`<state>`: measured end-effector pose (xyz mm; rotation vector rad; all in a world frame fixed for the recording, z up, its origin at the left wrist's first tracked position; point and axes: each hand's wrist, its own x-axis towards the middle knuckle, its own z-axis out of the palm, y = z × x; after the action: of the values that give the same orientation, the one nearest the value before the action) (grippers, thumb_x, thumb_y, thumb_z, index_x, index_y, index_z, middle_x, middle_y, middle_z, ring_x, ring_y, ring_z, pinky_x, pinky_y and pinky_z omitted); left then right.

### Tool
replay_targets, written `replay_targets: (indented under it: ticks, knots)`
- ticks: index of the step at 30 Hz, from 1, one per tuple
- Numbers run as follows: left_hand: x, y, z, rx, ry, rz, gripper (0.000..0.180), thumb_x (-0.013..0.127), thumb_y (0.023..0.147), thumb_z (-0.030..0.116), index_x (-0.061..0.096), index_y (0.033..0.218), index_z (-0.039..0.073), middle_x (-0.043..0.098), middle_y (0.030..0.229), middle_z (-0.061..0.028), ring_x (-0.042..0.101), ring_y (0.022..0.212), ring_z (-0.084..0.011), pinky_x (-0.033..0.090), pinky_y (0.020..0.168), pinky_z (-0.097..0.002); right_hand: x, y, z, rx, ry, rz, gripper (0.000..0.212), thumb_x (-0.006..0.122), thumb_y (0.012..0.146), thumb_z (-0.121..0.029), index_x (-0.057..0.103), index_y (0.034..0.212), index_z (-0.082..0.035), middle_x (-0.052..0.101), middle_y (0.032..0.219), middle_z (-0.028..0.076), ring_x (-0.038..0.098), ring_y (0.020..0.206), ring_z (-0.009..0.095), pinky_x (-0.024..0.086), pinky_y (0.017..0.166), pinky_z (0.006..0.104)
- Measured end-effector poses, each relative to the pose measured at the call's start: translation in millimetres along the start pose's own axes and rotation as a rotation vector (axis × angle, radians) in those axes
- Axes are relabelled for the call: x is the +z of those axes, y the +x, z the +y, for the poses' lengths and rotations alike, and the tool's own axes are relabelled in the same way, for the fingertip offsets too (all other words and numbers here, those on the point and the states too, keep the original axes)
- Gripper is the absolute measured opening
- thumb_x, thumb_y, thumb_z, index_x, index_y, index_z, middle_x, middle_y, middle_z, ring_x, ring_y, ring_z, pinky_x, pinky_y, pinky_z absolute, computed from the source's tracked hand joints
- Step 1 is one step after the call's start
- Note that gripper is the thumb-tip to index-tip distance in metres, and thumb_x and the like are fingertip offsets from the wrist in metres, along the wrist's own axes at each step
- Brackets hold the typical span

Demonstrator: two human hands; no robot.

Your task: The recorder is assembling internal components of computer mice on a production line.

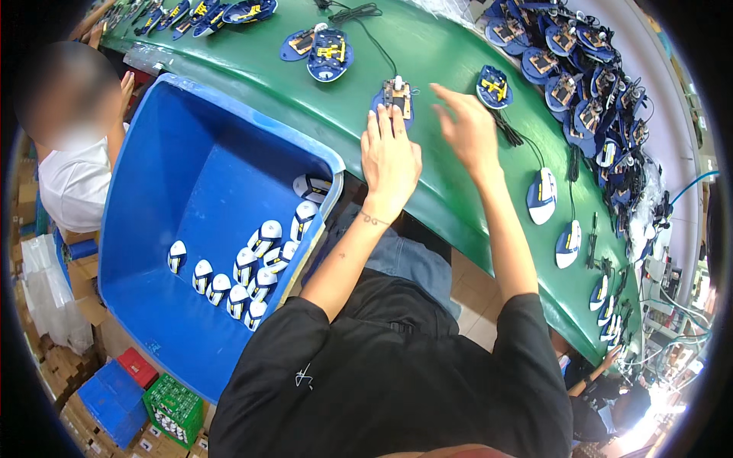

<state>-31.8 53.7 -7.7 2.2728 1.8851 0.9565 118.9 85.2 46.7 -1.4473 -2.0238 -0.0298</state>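
My left hand [391, 156] lies with its fingers stretched out over the near end of a blue mouse base [378, 99], which carries a tan circuit board [397, 90]. Those fingers hide part of the board. Just to the right, my right hand [467, 130] hovers with fingers apart, and nothing shows in it. Beyond it rests a blue mouse shell [494, 85] with yellow parts inside. Another opened mouse shell [330, 55] sits farther back on the left, beside a second blue base [296, 46]. A dark cable [374, 38] runs from the back edge toward the board.
A large blue bin [221, 107] with several assembled white-and-blue mice [266, 237] stands at my left. Corded mice [542, 196] line the green table [450, 210] on the right. Open mouse parts [561, 84] pile up behind. One person [72, 153] is at far left, another [611, 404] lower right.
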Motion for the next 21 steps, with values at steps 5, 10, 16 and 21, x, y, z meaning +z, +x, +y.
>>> replay_targets:
  ticks: [5,10,16,21]
  knots:
    - [-15,-7,-9,0.040,-0.178,-0.049,0.050,0.062,0.083,0.015,0.055,0.129,-0.004,0.055,0.131,-0.0206,0.051,0.119,-0.0349,0.042,0.100,-0.0462,26,10,12,0.161,0.179,-0.132,0.037,0.071,0.082,-0.010,0.066,0.118,-0.006,0.071,0.089,0.016,0.068,0.083,0.032,0.053,0.076,0.0402]
    - [-15,-2,-18,0.119,-0.242,-0.030,0.052,0.063,0.083,0.018,0.054,0.129,-0.004,0.052,0.137,-0.0237,0.048,0.129,-0.0356,0.038,0.104,-0.0462,23,26,22,0.063,0.166,-0.189,0.016,0.073,0.081,-0.013,0.072,0.091,-0.001,0.070,0.084,0.015,0.068,0.078,0.033,0.053,0.073,0.0388]
    - [-7,-6,-18,0.139,-0.162,-0.081,0.054,0.062,0.084,0.022,0.053,0.131,-0.004,0.051,0.138,-0.0253,0.045,0.133,-0.0350,0.036,0.106,-0.0456,25,12,21,0.163,0.305,-0.280,0.019,0.074,0.077,-0.015,0.069,0.081,0.002,0.068,0.073,0.014,0.066,0.064,0.022,0.053,0.062,0.0330]
    - [-8,-5,-18,0.163,-0.141,-0.108,0.058,0.063,0.085,0.024,0.051,0.135,-0.004,0.051,0.139,-0.0253,0.045,0.134,-0.0336,0.035,0.107,-0.0446,48,0,-12,0.405,0.177,-0.030,0.015,0.068,0.079,-0.016,0.067,0.078,-0.001,0.067,0.073,0.014,0.067,0.068,0.029,0.053,0.065,0.0400]
